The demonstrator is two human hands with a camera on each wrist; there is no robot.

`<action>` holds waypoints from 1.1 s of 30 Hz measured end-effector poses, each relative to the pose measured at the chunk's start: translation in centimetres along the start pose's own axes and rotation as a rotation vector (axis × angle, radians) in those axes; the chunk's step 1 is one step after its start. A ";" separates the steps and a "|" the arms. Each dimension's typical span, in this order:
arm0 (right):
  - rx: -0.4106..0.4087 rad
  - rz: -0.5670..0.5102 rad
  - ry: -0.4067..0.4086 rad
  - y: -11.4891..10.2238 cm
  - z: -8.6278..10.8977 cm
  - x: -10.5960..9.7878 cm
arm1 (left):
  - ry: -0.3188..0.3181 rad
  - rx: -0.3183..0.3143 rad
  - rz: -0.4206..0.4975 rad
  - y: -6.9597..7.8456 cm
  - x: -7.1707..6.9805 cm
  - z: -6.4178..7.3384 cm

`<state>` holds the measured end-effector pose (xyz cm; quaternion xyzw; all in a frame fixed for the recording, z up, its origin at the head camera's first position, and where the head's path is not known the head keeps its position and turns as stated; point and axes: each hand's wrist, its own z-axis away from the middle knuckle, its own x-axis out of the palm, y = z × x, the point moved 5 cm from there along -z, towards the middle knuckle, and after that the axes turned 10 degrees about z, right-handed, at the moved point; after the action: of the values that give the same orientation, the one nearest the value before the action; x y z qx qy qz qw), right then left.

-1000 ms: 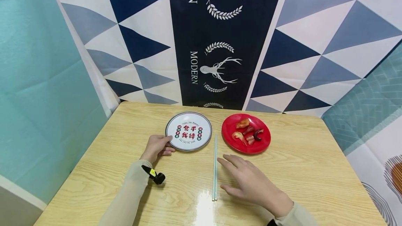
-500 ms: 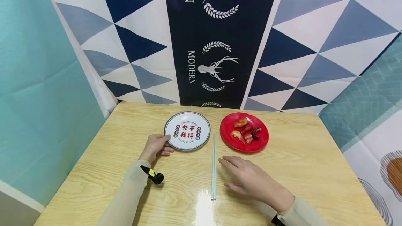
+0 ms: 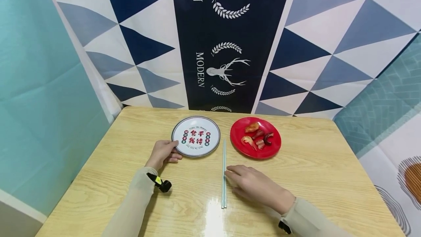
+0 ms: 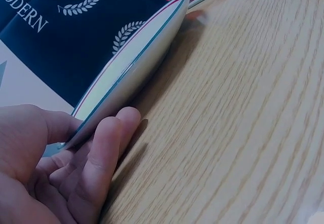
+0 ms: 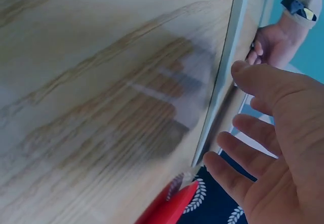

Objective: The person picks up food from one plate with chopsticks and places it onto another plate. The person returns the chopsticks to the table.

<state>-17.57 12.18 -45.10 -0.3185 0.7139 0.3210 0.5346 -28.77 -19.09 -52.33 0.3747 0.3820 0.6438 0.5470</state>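
My left hand [image 3: 162, 153] holds the near-left rim of a white plate [image 3: 210, 134] with red lettering. In the left wrist view the thumb lies over the rim and the curled fingers [image 4: 104, 145] are under it. A pair of pale green chopsticks [image 3: 224, 185] lies on the table between the plates. Just to their right is my right hand [image 3: 254, 184], palm down, with fingertips close beside them. The right wrist view has its thumb and loosely bent fingers [image 5: 253, 158] alongside the chopsticks [image 5: 223, 74], not wrapped round them; whether they touch is unclear.
A red plate [image 3: 241, 122] with several pieces of food, among them a shrimp [image 3: 249, 141], sits beyond my right hand. The wooden table [image 3: 184, 196] meets a patterned cloth backdrop [image 3: 223, 28] at its far edge.
My right hand has moved slightly left and closer to the chopsticks, its thumb drawing in under the hand. The left hand stays on the white plate. The view shifted a little.
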 end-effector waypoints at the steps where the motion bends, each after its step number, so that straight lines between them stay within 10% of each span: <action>1: -0.004 -0.001 0.008 0.0 0.0 0.1 | 0.001 0.000 0.000 0.0 0.0 0.0; 33: -0.146 0.025 0.033 -1.9 -1.2 1.3 | -0.011 0.008 -0.021 -0.2 0.0 -0.1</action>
<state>-17.04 9.98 -46.35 -0.3527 0.7014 0.3735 0.4941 -28.75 -19.11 -52.50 0.3761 0.3855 0.6346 0.5543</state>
